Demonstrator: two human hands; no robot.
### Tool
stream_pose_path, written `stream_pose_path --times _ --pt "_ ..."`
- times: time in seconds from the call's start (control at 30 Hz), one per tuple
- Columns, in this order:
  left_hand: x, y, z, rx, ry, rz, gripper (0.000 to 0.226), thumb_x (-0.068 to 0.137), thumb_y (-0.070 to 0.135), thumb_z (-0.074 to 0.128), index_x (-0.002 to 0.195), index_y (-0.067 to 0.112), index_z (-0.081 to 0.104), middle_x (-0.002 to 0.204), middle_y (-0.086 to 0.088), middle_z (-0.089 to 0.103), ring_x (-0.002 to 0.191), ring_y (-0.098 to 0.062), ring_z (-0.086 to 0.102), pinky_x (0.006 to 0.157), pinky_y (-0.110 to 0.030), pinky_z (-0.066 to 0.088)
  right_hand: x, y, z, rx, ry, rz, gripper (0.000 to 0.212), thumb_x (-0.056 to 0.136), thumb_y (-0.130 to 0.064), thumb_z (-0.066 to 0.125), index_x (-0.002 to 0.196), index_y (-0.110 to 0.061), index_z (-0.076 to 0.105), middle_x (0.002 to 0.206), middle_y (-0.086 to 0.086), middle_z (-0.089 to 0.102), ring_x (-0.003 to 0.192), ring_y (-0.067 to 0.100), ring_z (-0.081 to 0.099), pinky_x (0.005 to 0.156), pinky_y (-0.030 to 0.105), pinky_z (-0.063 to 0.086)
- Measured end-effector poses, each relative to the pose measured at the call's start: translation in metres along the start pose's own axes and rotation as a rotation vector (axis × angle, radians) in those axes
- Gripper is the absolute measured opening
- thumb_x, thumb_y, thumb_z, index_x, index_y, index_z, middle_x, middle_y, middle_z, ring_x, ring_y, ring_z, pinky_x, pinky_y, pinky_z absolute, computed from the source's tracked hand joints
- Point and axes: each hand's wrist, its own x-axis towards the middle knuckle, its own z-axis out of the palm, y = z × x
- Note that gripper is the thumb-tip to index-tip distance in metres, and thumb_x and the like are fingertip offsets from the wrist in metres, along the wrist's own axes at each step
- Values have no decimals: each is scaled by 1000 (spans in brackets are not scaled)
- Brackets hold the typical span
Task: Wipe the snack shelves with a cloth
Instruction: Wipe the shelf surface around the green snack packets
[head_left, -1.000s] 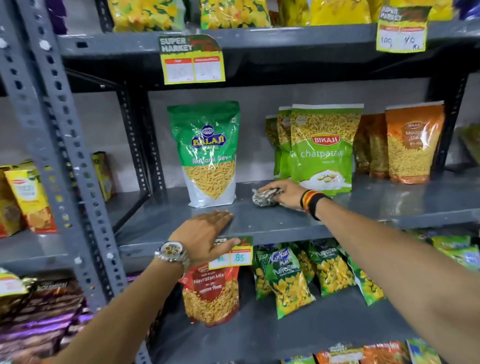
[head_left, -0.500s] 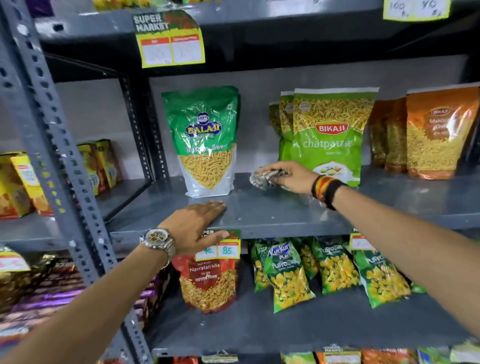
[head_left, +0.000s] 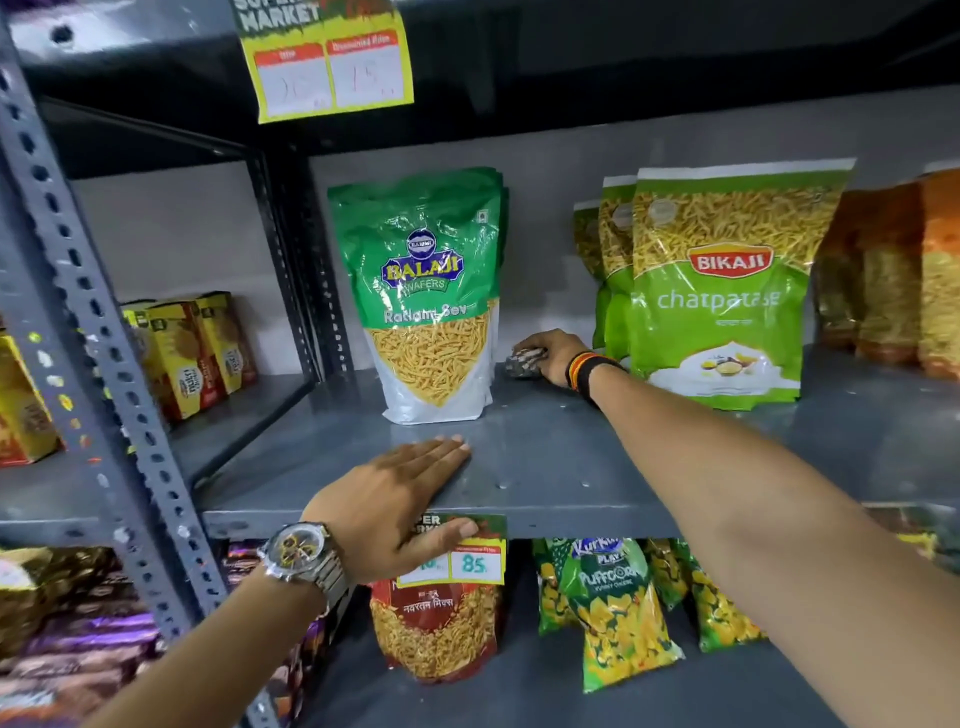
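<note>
A grey metal shelf (head_left: 566, 467) runs across the middle of the view. My right hand (head_left: 556, 353) reaches deep onto it and grips a crumpled dark cloth (head_left: 523, 362), pressed to the shelf between a green Balaji Ratlami Sev pouch (head_left: 423, 291) and a green Bikaji Chatpatase pouch (head_left: 722, 291). My left hand (head_left: 400, 493), with a wristwatch, lies flat with fingers together on the shelf's front edge, its thumb over a price tag (head_left: 467, 556). It holds nothing.
Orange snack pouches (head_left: 904, 275) stand at the far right. Yellow boxes (head_left: 192, 348) sit on the left bay behind a perforated upright (head_left: 104, 364). Below hang a red Navratan Mix pack (head_left: 436, 629) and Kurkure Puffcorn packs (head_left: 618, 608). A price label (head_left: 324, 62) hangs overhead.
My right hand has slid the cloth further back into the gap between the two green pouches. The camera has moved closer and lower. My left hand stays on the shelf edge.
</note>
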Motion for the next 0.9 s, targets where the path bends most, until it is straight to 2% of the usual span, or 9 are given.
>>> stream_pose_path --times 0.17,0.3,0.4,0.47,0.63,0.77,0.83,0.9 --pt "-1 0 2 19 7 11 87 96 78 25 161 20 24 164 1 31 150 -16 31 120 -28 12 3 2 1 9 -162 40 44 90 -7 55 131 -21 62 136 4 60 126 26 56 109 25 38" --pt "-2 2 -2 25 -5 14 88 96 78 23 161 20 23 165 0 29 151 -16 29 120 -28 12 -29 -13 -12 -20 -271 2 47 92 -23 57 139 -25 53 147 1 50 134 23 47 111 24 30" --pt "-3 4 -4 18 -17 12 90 94 79 18 161 20 22 166 1 26 152 -15 27 120 -27 11 -58 -22 -20 -126 -312 -51 47 98 -39 48 142 -25 49 149 2 46 137 23 44 112 27 29" --pt "-4 5 -7 12 -14 15 90 94 79 19 161 19 23 166 0 27 152 -17 28 120 -28 13 -78 -22 -23 -156 -296 -128 46 98 -43 47 139 -25 52 145 2 52 132 21 50 112 33 37" --pt "-4 6 -6 14 -4 14 88 96 77 20 161 20 21 166 0 28 152 -17 27 121 -29 16 -98 -25 -29 0 -201 -162 32 96 -14 57 126 -18 65 124 4 67 114 14 61 91 19 43" --pt "-1 2 -3 20 1 11 87 95 78 20 161 21 21 166 0 28 152 -16 28 120 -29 15 -69 -26 -30 18 -68 -70 31 94 -10 58 122 -15 68 126 8 67 119 23 61 96 19 42" --pt "-1 3 -1 16 -3 9 88 94 79 19 161 21 21 166 1 27 151 -16 28 120 -28 15 -61 -22 -19 -8 -72 9 32 93 -12 59 124 -17 67 128 6 66 117 23 61 91 17 41" --pt "-2 4 -2 -1 -9 4 91 92 81 15 161 22 23 166 1 29 151 -17 30 120 -31 19 -62 -23 -10 -46 -101 6 34 93 -15 59 126 -20 66 129 6 66 116 24 61 90 18 41"
